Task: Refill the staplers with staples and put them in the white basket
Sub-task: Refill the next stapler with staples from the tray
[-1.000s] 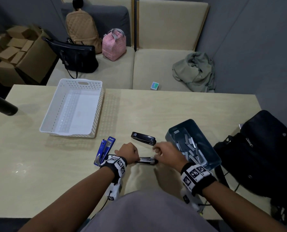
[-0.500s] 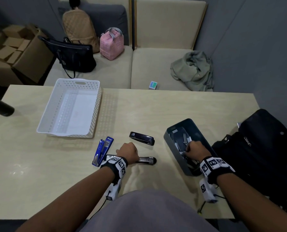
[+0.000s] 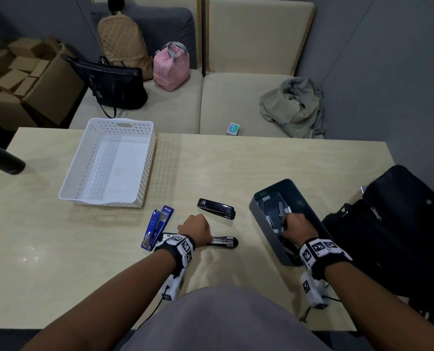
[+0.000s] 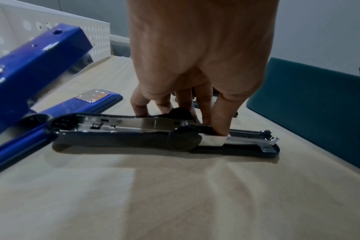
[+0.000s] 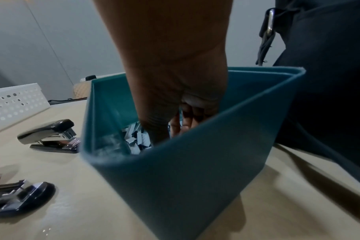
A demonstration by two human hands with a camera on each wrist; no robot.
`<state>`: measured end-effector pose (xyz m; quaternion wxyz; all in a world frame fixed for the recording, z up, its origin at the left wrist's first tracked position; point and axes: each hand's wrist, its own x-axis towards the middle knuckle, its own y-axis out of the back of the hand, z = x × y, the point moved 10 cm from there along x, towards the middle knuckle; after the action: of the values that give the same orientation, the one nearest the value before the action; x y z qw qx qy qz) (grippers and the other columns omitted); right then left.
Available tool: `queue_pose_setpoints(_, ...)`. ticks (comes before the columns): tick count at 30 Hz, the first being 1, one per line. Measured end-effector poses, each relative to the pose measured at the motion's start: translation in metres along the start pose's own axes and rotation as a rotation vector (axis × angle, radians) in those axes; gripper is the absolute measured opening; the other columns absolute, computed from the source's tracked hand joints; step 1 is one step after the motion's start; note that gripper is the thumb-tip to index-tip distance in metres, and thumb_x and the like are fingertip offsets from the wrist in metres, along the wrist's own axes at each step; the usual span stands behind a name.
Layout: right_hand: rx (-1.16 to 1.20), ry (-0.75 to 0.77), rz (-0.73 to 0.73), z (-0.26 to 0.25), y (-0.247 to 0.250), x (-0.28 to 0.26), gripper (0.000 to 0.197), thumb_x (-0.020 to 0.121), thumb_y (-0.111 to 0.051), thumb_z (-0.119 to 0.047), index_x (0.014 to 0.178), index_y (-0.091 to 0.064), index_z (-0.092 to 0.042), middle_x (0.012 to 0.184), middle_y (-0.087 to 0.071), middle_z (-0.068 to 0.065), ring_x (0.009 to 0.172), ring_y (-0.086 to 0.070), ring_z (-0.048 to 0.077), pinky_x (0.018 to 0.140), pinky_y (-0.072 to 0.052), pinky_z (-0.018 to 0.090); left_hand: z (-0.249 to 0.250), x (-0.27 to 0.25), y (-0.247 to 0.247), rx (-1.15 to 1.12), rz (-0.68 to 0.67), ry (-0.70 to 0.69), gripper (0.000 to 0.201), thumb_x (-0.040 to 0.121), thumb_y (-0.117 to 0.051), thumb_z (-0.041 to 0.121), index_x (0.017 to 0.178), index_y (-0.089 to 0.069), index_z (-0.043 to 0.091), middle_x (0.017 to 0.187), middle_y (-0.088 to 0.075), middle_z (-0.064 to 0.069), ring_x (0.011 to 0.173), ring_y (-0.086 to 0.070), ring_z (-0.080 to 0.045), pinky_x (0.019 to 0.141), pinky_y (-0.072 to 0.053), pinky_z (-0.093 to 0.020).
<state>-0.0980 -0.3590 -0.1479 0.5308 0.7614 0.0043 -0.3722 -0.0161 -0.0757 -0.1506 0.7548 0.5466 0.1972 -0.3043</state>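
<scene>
A: So where's the open stapler (image 3: 221, 241)?

B: Near the table's (image 3: 236, 160) front edge, lengthwise along it, left hand (image 3: 197, 230) pinning it. Right hand (image 3: 295, 225) is in the staple bin (image 3: 261, 219) just right; can't tell if it's grabbing anything.

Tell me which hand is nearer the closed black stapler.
Left. The left hand sits just in front of the closed black stapler, holding down the opened stapler; the right hand is off to its right, inside the staple bin.

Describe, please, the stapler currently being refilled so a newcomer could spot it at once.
On the wooden table, look between the white basket and the teal bin. Among three staplers, it's the black one nearest the person, lying opened flat under the left hand.
</scene>
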Motion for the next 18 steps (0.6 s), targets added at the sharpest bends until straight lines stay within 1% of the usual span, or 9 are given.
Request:
queue_pose_setpoints(2,-0.039,0.01,0.027,-0.003,0.001,-0.002,0.022,0.071,-0.081,-0.018,0.088,-0.069,-0.01,0.096,-0.068,0.01,0.087,-0.068,0.029,0.075,-0.058,0.036,-0.001,0.0,0.0,0.006,0.001,0.003,0.015,0.071,-0.06,0.016,0.078,-0.072,0.01,0.081,-0.067,-0.007,0.08,-0.062,-0.028,0.083,-0.054,-0.041)
queue_pose_setpoints(5,-0.059,0.008,0.016,-0.006,0.001,-0.007,0.012,0.074,-0.077,-0.016,0.082,-0.067,-0.014,0.095,-0.067,0.009,0.088,-0.068,0.028,0.075,-0.058,0.035,-0.002,0.0,-0.001,0.01,0.001,0.013,0.015,0.07,-0.062,0.019,0.077,-0.072,0.011,0.079,-0.065,-0.006,0.078,-0.06,-0.027,0.083,-0.053,-0.041)
queue_pose_setpoints(7,-0.016,-0.012,-0.001,-0.004,0.002,-0.009,0.009,0.078,-0.069,-0.01,0.076,-0.062,-0.016,0.089,-0.065,0.009,0.086,-0.067,0.029,0.076,-0.057,0.036,-0.001,0.0,-0.001,0.008,-0.002,0.007,0.016,0.07,-0.061,0.019,0.077,-0.072,0.01,0.08,-0.067,-0.007,0.08,-0.062,-0.028,0.082,-0.053,-0.041)
queue_pose_setpoints(9,0.032,-0.01,-0.005,-0.002,0.004,-0.01,0.011,0.081,-0.06,-0.008,0.073,-0.06,-0.015,0.085,-0.063,0.01,0.085,-0.066,0.031,0.077,-0.057,0.038,0.0,0.0,-0.001,0.011,-0.004,0.0,0.016,0.071,-0.06,0.018,0.079,-0.072,0.009,0.082,-0.067,-0.008,0.082,-0.063,-0.029,0.082,-0.053,-0.041)
queue_pose_setpoints(10,0.069,-0.008,0.0,0.0,0.005,-0.008,0.013,0.08,-0.058,-0.007,0.07,-0.058,-0.015,0.084,-0.063,0.01,0.084,-0.066,0.031,0.077,-0.056,0.037,0.0,0.0,-0.001,0.015,-0.002,-0.003,0.017,0.071,-0.06,0.018,0.08,-0.072,0.009,0.084,-0.067,-0.008,0.083,-0.063,-0.029,0.083,-0.053,-0.042)
queue_pose_setpoints(12,0.185,-0.015,0.007,0.003,0.006,-0.005,0.014,0.074,-0.06,-0.005,0.065,-0.056,-0.016,0.085,-0.066,0.009,0.084,-0.064,0.028,0.079,-0.055,0.034,0.0,0.0,0.0,0.024,0.004,-0.004,0.018,0.071,-0.06,0.018,0.082,-0.072,0.01,0.087,-0.068,-0.009,0.083,-0.063,-0.029,0.084,-0.054,-0.043)
queue_pose_setpoints(13,0.239,-0.022,0.013,0.004,0.007,-0.005,0.012,0.071,-0.061,-0.004,0.066,-0.059,-0.014,0.086,-0.067,0.009,0.083,-0.063,0.025,0.079,-0.054,0.032,0.0,0.0,0.0,0.028,0.003,-0.005,0.018,0.071,-0.061,0.018,0.081,-0.072,0.01,0.086,-0.068,-0.009,0.081,-0.062,-0.029,0.084,-0.054,-0.042)
queue_pose_setpoints(15,0.292,-0.028,0.017,0.002,0.01,-0.005,0.005,0.071,-0.065,-0.003,0.071,-0.068,-0.008,0.083,-0.07,0.007,0.08,-0.063,0.022,0.075,-0.05,0.026,0.0,0.001,-0.001,0.037,-0.001,-0.009,0.016,0.071,-0.06,0.018,0.079,-0.072,0.01,0.08,-0.064,-0.007,0.077,-0.058,-0.028,0.082,-0.054,-0.041)
queue_pose_setpoints(18,0.306,0.002,0.013,-0.001,0.013,-0.003,0.011,0.075,-0.064,-0.005,0.07,-0.074,-0.003,0.074,-0.071,0.006,0.081,-0.067,0.019,0.075,-0.049,0.022,0.0,0.001,-0.001,0.049,-0.003,-0.007,0.015,0.071,-0.06,0.018,0.078,-0.071,0.011,0.078,-0.06,-0.005,0.074,-0.056,-0.028,0.082,-0.053,-0.04)
